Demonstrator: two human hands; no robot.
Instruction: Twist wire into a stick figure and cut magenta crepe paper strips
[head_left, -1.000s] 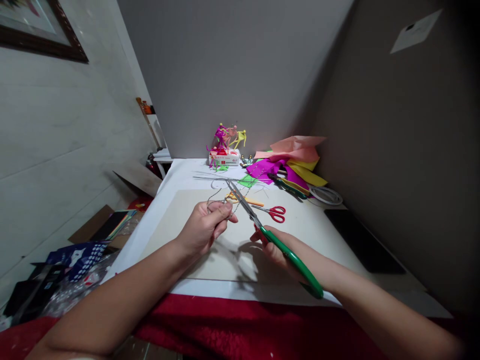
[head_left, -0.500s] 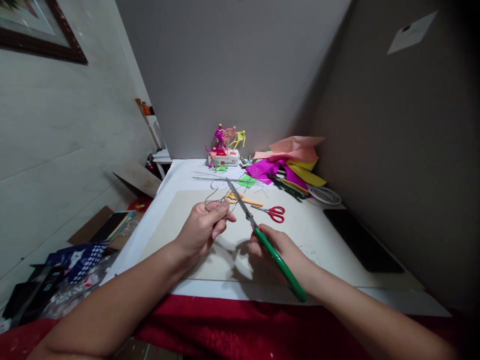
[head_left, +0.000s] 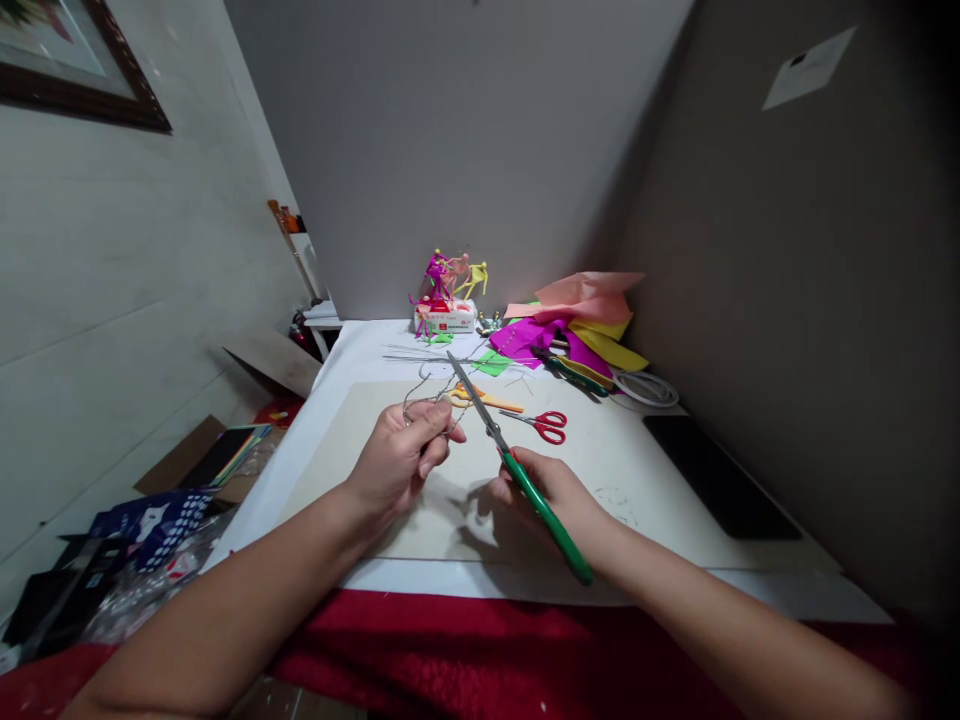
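Between thumb and fingers, my left hand (head_left: 412, 445) pinches a twisted wire figure (head_left: 409, 404), whose thin loops and ends stick out above the fingers. My right hand (head_left: 551, 490) is closed on green-handled scissors (head_left: 544, 515). Their long blades point up and left, crossing in front of the wire strands. From this angle I cannot tell whether the blades touch the wire. Just beyond the hands lie small red-handled scissors (head_left: 550, 427) and an orange-yellow tool (head_left: 491, 400), partly behind the blades.
Straight wires (head_left: 420, 357) lie farther back. Small colored figures (head_left: 450, 275) stand on and around a white box (head_left: 446, 318). Crepe paper (head_left: 589, 300), pliers (head_left: 574, 375) and a white cable coil (head_left: 645, 388) are at the back right. A black slab (head_left: 720, 475) lies on the right.
The green scissors' handles have shifted slightly up and left with my right hand. My left hand keeps its pinch on the wire figure. The whole view has shifted a little.
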